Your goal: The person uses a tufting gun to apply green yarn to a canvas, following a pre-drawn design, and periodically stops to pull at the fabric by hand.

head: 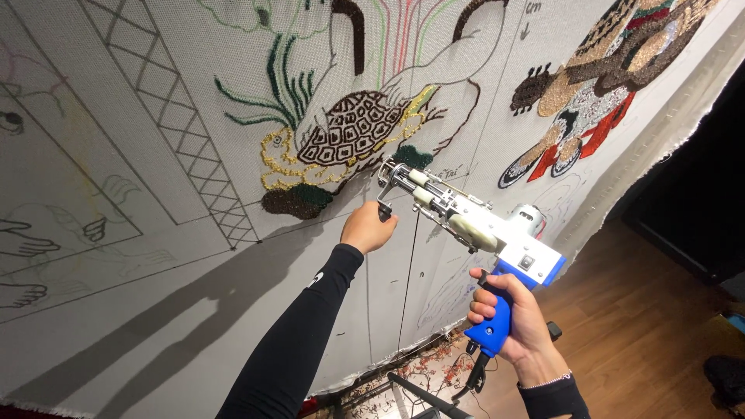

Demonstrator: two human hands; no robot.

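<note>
A blue and white tufting gun [497,244] points at a large stretched grey cloth [116,194] with drawn outlines. My right hand [516,322] is closed around the gun's blue rear grip. My left hand [367,227], in a black sleeve, grips the black front handle just below the gun's metal nose. The nose touches the cloth beside a tufted turtle [353,128] with a brown and white shell, gold outline and dark green patches. A dark yarn strand hangs down from the gun's front.
A second tufted figure [597,85] in brown, red and white fills the cloth's upper right. Yarn scraps [419,372] lie at the foot of the frame. A wooden floor [644,326] lies to the right, with dark objects at its edge.
</note>
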